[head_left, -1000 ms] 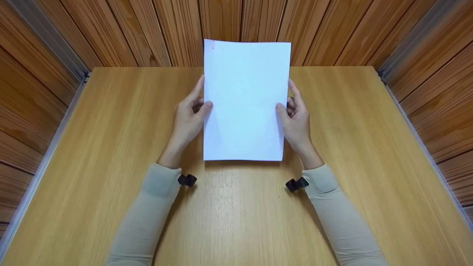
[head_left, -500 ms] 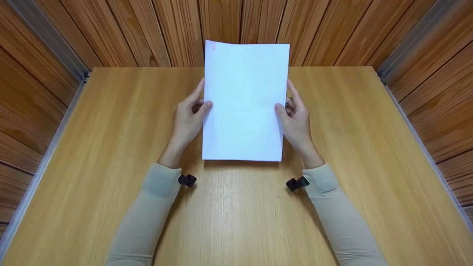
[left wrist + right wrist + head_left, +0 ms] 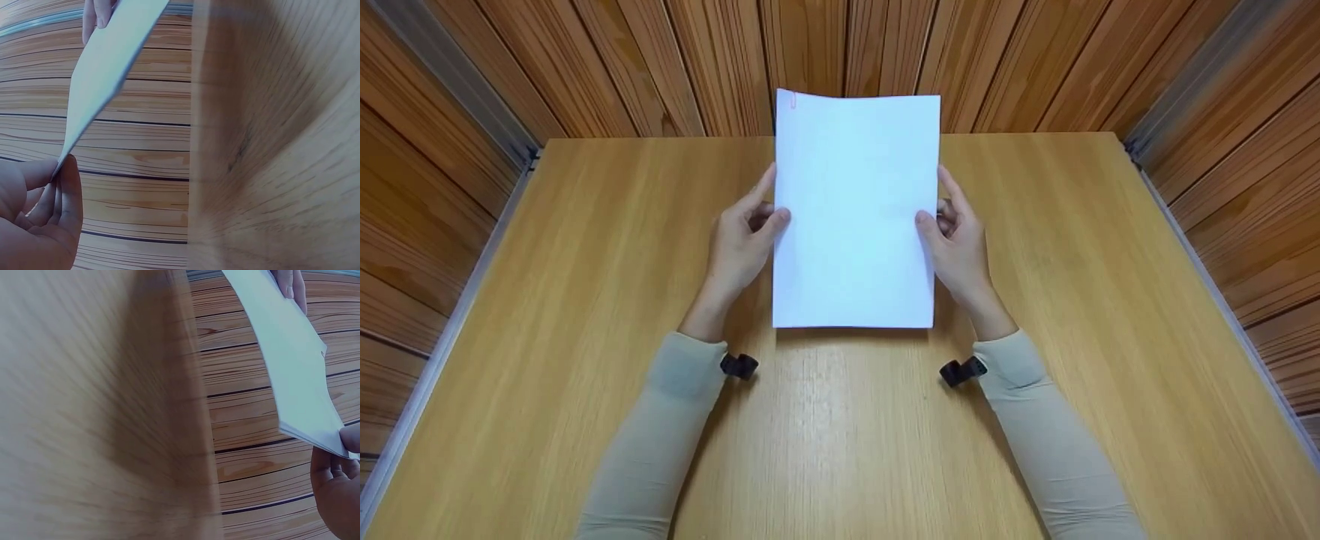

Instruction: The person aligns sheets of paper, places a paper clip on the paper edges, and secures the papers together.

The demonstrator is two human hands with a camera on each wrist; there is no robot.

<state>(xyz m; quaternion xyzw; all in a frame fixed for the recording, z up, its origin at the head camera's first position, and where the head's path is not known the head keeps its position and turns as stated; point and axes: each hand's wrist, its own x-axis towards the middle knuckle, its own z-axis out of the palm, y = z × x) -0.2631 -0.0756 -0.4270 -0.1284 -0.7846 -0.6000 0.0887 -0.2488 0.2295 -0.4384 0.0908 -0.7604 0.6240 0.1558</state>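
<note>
Both hands hold up a stack of white paper [image 3: 855, 217] above the table, its top tilted away. At its left edge my left hand [image 3: 742, 236] pinches the sheets, thumb in front and fingers behind. My right hand [image 3: 961, 244] grips the opposite edge the same way. A pinkish paper clip [image 3: 793, 100] sits on the top left corner. In the left wrist view the paper [image 3: 101, 73] appears nearly edge-on, pinched by the left hand [image 3: 42, 208]. From the right wrist the stack [image 3: 292, 365] shows several layers at its lower edge, beside the right hand [image 3: 340, 489].
A light wooden table [image 3: 840, 450] lies beneath the hands. Wood-plank walls [image 3: 622, 67] rise at the back and both sides, with grey metal rails [image 3: 457, 311] along the table's sides. A small black camera [image 3: 739, 366] is worn at each wrist.
The paper's top edge has dipped slightly lower in the head view and the stack bows a little more. Both hands keep their grip in nearly the same place.
</note>
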